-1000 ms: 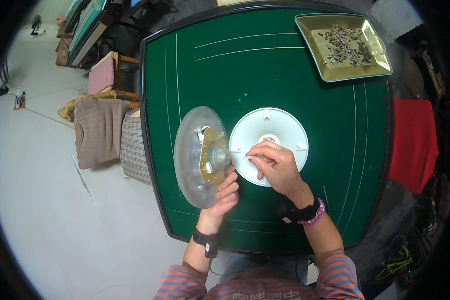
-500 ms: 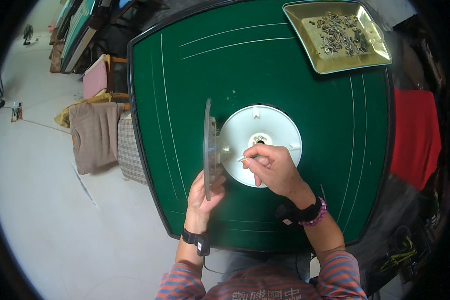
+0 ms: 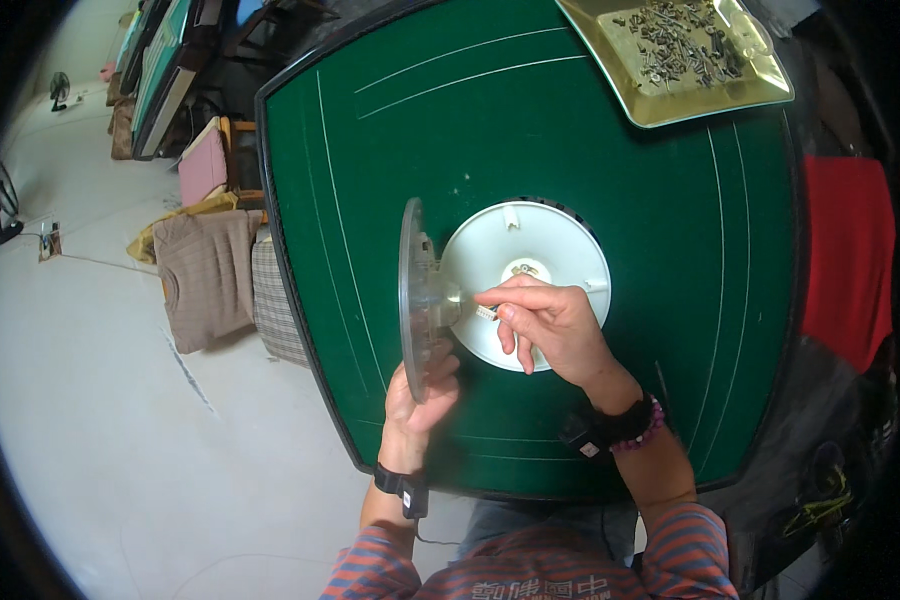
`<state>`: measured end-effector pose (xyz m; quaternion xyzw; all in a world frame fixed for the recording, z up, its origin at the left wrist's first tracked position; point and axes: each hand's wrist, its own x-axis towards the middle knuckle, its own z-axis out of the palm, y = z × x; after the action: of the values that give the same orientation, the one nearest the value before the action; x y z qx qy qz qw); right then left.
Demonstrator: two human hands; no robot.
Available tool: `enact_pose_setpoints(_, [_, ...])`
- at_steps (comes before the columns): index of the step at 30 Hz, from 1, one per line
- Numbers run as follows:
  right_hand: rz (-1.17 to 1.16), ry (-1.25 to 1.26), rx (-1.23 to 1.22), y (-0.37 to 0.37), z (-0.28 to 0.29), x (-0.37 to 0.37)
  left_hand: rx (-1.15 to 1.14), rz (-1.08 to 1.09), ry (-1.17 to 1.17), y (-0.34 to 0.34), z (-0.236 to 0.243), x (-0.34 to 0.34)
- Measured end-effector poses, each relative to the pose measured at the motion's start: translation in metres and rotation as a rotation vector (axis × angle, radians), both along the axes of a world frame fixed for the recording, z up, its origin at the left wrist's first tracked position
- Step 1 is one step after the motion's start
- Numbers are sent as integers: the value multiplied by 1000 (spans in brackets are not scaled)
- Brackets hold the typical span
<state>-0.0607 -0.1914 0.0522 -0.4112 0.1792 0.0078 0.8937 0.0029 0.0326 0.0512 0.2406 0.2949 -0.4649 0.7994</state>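
My left hand [image 3: 422, 392] grips the lower edge of a grey round disc [image 3: 410, 290], held upright and nearly edge-on to me. A clear plastic hub [image 3: 442, 302] sticks out from the disc's right face. In my right hand [image 3: 560, 328], pinched between thumb and fingertips, is a small white connector [image 3: 486, 312] with a toothed-looking face, close to the hub. Under that hand a white round shell [image 3: 480, 240] lies open side up on the table, with small tabs inside its wall and a brass-coloured fitting [image 3: 523, 270] at its centre. My right hand hides part of the shell.
The green felt table [image 3: 370, 180] has a dark raised rim. A gold tray [image 3: 630, 105] of loose screws stands at its far right corner. A thin dark tool [image 3: 661, 380] lies right of my right wrist. Draped chairs [image 3: 210, 270] stand left; a red cloth [image 3: 845, 260] hangs right.
The white connector has turned in my right fingers, now showing its toothed face. My left hand still holds the disc, which has tilted slightly. The whole view has shifted a little.
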Motion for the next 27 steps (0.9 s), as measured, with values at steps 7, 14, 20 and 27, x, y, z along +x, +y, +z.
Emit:
enact_pose_setpoints(7, [-139, 60, 191, 18, -15, -4, 145, 60, 13, -16, 6, -6])
enact_pose_setpoints(14, [-217, 107, 270, 29, -15, -7, 233, -50, -116, -18, 5, -13])
enact_pose_setpoints(20, [-224, 128, 284, 24, -13, -8, 169, -69, -152, -10, -3, -14])
enact_pose_setpoints(27, [-219, 123, 224, 24, -15, -10, 232, -78, -175, -8, -5, -12])
